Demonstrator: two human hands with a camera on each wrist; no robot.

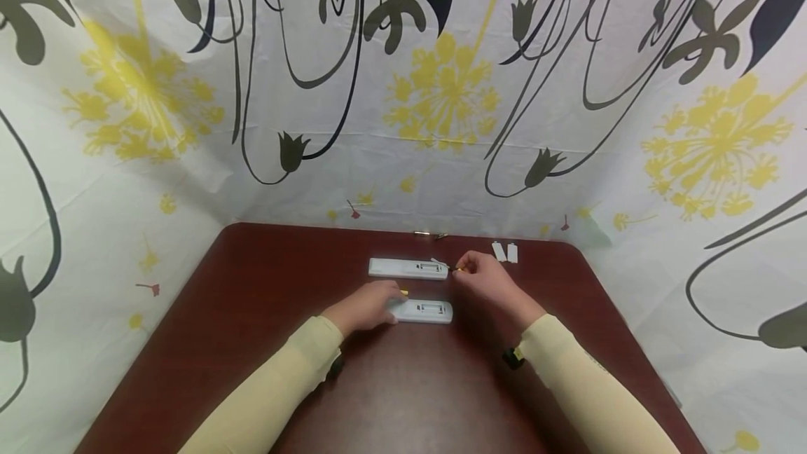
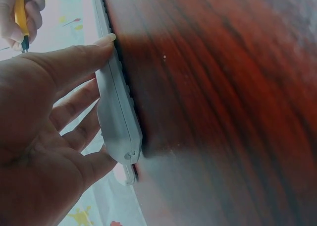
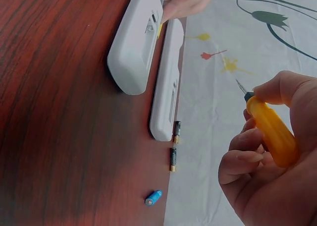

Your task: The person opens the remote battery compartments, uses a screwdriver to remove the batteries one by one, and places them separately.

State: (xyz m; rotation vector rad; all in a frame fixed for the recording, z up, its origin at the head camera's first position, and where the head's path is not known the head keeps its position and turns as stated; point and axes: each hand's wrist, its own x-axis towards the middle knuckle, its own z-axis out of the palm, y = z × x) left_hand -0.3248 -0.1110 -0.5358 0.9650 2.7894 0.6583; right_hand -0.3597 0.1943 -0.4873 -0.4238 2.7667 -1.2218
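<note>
Two pale remote controls lie on the table, one behind the other, battery bays facing up. My left hand (image 1: pixel 368 305) grips the near remote control (image 1: pixel 435 311) by its left end. In the left wrist view the thumb is on one long edge of this remote (image 2: pixel 119 117), fingers on the other side. My right hand (image 1: pixel 485 280) pinches a small screwdriver with a yellow handle (image 3: pixel 271 132), its thin metal tip bare, close to the right end of the far remote control (image 1: pixel 403 268). A small yellow piece (image 1: pixel 404 292) shows by the left fingers; its kind is unclear.
Two white battery covers (image 1: pixel 506 252) lie at the back right of the dark red table (image 1: pixel 265 286). Small batteries (image 1: pixel 431 235) lie at its back edge; the right wrist view shows dark ones (image 3: pixel 173 159) and a blue one (image 3: pixel 153 198). A patterned sheet (image 1: pixel 315 181) hangs behind.
</note>
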